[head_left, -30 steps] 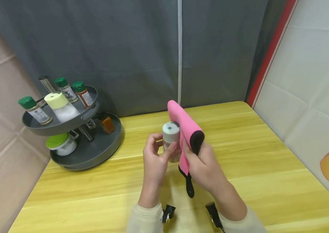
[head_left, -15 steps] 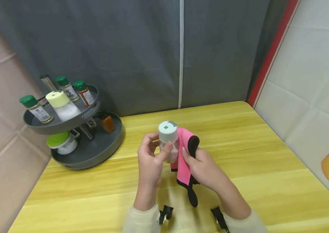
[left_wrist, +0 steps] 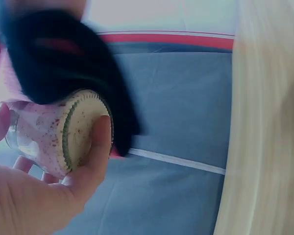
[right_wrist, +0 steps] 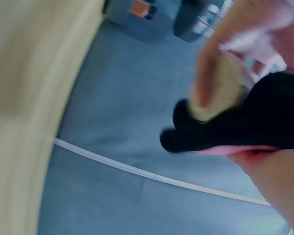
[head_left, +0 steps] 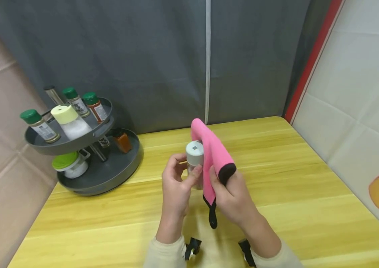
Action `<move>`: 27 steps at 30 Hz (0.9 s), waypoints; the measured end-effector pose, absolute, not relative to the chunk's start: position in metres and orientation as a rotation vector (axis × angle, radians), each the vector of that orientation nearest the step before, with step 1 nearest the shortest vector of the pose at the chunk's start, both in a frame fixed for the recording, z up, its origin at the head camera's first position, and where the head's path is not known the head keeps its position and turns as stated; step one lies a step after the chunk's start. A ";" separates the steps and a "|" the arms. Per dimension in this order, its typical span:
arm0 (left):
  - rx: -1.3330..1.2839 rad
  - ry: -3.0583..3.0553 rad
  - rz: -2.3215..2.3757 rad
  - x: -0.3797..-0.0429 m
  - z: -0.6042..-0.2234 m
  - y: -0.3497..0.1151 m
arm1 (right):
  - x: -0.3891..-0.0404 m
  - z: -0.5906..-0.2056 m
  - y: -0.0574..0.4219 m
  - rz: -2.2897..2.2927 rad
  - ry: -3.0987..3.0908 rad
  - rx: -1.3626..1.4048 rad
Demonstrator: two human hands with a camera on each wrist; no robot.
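My left hand (head_left: pixel 177 186) grips a clear seasoning jar (head_left: pixel 194 152) with a pale grey-white cap, held upright above the table. In the left wrist view the jar (left_wrist: pixel 39 132) shows specks inside, and one finger lies under its base. My right hand (head_left: pixel 233 197) holds a pink cloth (head_left: pixel 211 147) with black edging against the jar's right side. A black loop hangs from the cloth's lower end. The right wrist view shows the cloth's black edge (right_wrist: pixel 245 122) beside the jar's base (right_wrist: pixel 223 90); motion blurs it.
A two-tier grey rack (head_left: pixel 99 182) stands at the left. Its upper tier bears green-capped bottles (head_left: pixel 43 126) and a yellow-capped shaker (head_left: pixel 70 121); below sit a green-lidded container (head_left: pixel 70 165) and an orange-brown jar (head_left: pixel 122 141). A grey curtain (head_left: pixel 142 56) backs the wooden table (head_left: pixel 293 178).
The cloth drops lower and bunches beside the jar half a second ago, then rises again past the cap. The jar shifts slightly left and back right. Both hands keep their hold.
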State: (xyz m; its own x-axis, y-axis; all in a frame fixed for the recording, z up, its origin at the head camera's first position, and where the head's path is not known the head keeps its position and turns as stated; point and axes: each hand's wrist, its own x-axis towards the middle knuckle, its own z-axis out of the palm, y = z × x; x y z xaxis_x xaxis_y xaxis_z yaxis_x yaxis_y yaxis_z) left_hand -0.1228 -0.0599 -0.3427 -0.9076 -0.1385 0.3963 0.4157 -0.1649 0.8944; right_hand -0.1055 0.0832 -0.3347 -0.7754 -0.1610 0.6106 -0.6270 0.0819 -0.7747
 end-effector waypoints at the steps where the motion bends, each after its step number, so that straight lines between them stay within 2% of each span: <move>1: -0.310 -1.742 -2.124 -0.122 -0.342 -0.061 | -0.105 -0.338 0.083 1.752 -2.062 0.750; 7: -0.254 -1.720 -2.166 -0.122 -0.341 -0.068 | -0.104 -0.350 0.088 1.884 -2.398 0.556; 15: -0.216 -1.894 -2.016 -0.126 -0.346 -0.068 | -0.103 -0.347 0.099 2.005 -2.420 0.358; 19: -0.288 -1.847 -1.997 -0.127 -0.350 -0.067 | -0.106 -0.339 0.103 1.951 -2.290 0.490; 27: -0.479 -1.750 -2.100 -0.124 -0.352 -0.057 | -0.108 -0.311 0.087 1.763 -1.746 0.975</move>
State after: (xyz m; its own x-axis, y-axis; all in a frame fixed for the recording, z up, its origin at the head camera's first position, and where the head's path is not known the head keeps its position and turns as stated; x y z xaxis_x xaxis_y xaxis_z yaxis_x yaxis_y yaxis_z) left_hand -0.1239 -0.0566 -0.3517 -0.8759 -0.0607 0.4786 0.4817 -0.1649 0.8607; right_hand -0.1079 0.0873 -0.3105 -0.6362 -0.1499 0.7568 -0.7554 -0.0785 -0.6505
